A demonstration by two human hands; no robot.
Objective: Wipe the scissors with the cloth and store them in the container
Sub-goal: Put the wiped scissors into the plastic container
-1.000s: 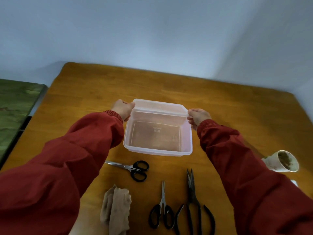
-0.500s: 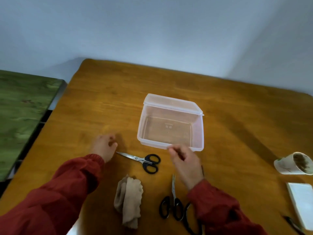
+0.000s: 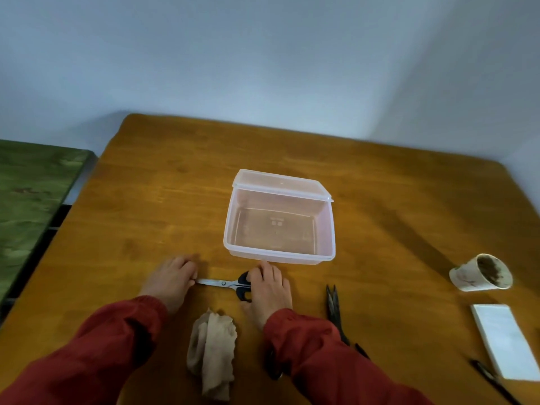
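A small pair of scissors [image 3: 217, 283] with black handles lies on the wooden table [image 3: 146, 217], just in front of the clear plastic container [image 3: 228, 238]. The container is empty, with its lid folded back. My right hand [image 3: 270, 290] covers and grips the scissors' handles. My left hand [image 3: 171, 279] rests on the table with its fingertips touching the blade tip. A crumpled beige cloth [image 3: 211, 350] lies between my forearms. Dark shears [image 3: 333, 305] lie to the right, partly under my right sleeve. Another black-handled pair [image 3: 273, 368] peeks out below that sleeve.
A stained paper cup [image 3: 480, 273] lies on its side at the right. Near it are a white pad [image 3: 505, 342] and a dark pen [image 3: 492, 380]. A green surface [image 3: 32, 200] stands beyond the table's left edge, and a wall rises behind.
Both hands left the container's lid and came down to the small scissors. The right hand has closed over the handles, and the left has reached the blade tip.
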